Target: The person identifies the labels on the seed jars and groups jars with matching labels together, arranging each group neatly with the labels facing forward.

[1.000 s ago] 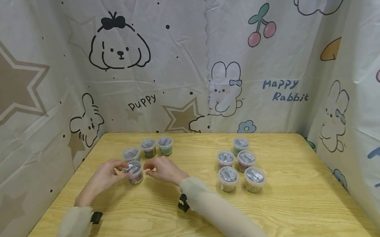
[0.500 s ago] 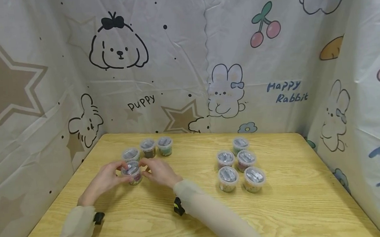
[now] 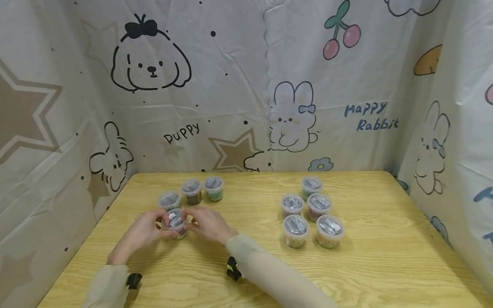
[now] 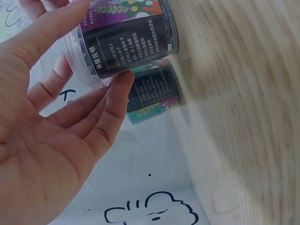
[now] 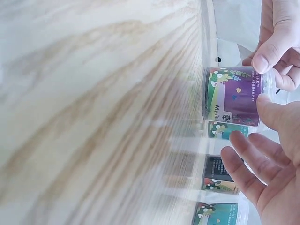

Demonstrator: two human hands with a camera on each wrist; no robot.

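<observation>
A small clear plastic tub [image 3: 177, 217] with a purple label and a silvery packet under its lid stands at the table's left. My left hand [image 3: 143, 232] holds it around the lid's rim, thumb in front and fingers behind. From the other side my right hand [image 3: 210, 223] grips the same rim; its thumb presses there in the right wrist view, while other fingers spread past the tub's side. White planting text on black shows on the purple tub [image 4: 129, 40] in the left wrist view. Right behind it stands a teal-labelled tub [image 4: 152, 91].
Two more tubs, one dark [image 3: 192, 192] and one teal [image 3: 214, 189], stand farther back. Several similar tubs, among them a front one [image 3: 330, 232], are grouped on the right side of the wooden table [image 3: 252, 270]. A printed curtain [image 3: 230, 80] surrounds the table.
My right hand has come left from beside the purple-labelled tub to its rim. The tub has shifted slightly left, then back to the right, with my left hand on it.
</observation>
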